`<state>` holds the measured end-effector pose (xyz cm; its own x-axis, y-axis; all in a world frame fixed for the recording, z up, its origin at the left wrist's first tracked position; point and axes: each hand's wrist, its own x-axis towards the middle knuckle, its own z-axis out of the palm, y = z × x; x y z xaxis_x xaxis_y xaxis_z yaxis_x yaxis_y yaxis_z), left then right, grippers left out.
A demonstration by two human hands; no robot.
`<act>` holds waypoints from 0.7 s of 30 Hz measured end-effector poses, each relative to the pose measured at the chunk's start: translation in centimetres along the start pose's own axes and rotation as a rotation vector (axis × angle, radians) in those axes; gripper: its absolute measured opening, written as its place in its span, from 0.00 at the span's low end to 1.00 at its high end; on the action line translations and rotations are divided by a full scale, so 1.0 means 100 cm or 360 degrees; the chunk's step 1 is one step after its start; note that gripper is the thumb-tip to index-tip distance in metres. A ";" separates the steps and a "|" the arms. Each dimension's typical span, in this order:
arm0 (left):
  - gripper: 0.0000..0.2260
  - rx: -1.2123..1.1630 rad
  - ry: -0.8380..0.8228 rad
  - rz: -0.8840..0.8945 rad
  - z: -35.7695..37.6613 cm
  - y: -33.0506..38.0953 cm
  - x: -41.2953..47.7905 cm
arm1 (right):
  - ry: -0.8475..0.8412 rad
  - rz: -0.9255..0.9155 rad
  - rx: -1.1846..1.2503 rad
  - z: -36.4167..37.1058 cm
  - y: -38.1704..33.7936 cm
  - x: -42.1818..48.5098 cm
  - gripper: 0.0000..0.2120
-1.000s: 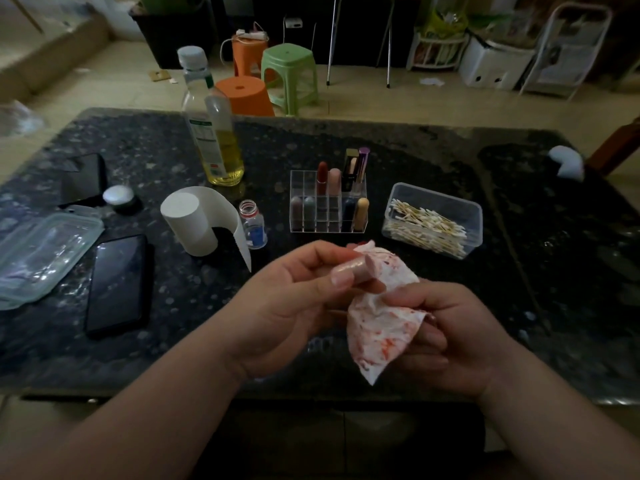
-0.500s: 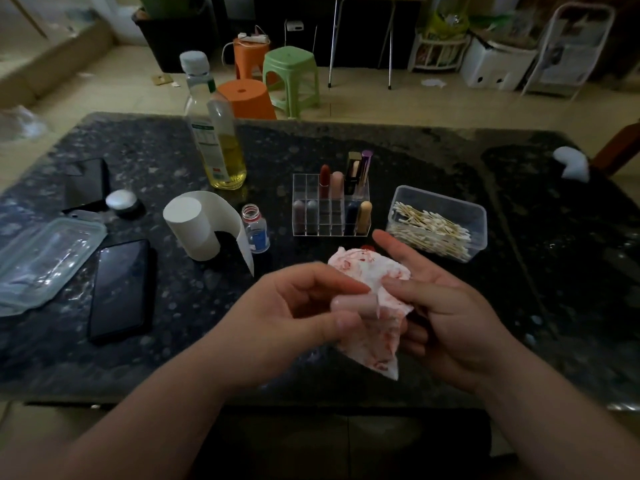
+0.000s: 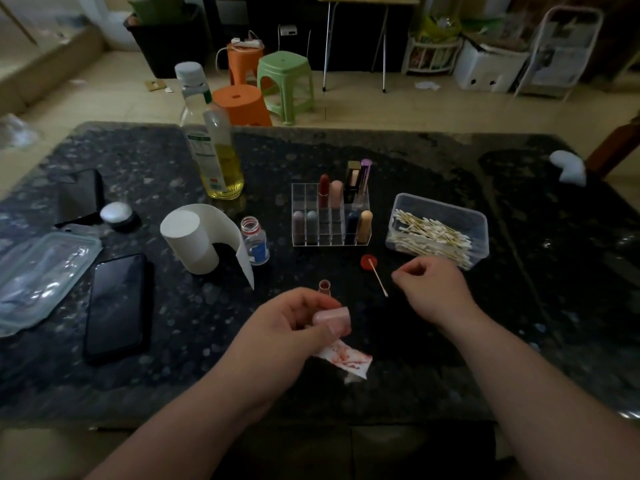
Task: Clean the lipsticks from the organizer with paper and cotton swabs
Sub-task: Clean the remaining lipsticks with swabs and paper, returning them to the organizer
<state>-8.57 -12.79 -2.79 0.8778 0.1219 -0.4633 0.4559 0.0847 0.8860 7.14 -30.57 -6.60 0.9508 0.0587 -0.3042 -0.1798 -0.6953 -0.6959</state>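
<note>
Clear plastic organizer, glossy stone table

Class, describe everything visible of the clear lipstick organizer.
The organizer is a clear, plastic-looking box split into a grid of small compartments. It stands upright on the dark speckled table, between a small bottle and the cotton swab tub. About eight lipsticks stand in it, along the back and front; several compartments are empty. Neither the left hand nor the right hand touches it.

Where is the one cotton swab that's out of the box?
In the head view the loose cotton swab lies on the table, right of centre, one tip on the red cap, just left of the right hand, near the swab box.
</note>
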 end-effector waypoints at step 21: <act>0.12 -0.0399 0.0099 -0.0082 -0.012 -0.004 0.013 | 0.0059 -0.0049 -0.0313 0.025 -0.013 0.030 0.08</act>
<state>-7.85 -11.49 -3.79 0.8402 0.1708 -0.5147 0.4421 0.3340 0.8325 9.60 -27.70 -8.28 0.9643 0.0581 -0.2582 -0.1014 -0.8201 -0.5631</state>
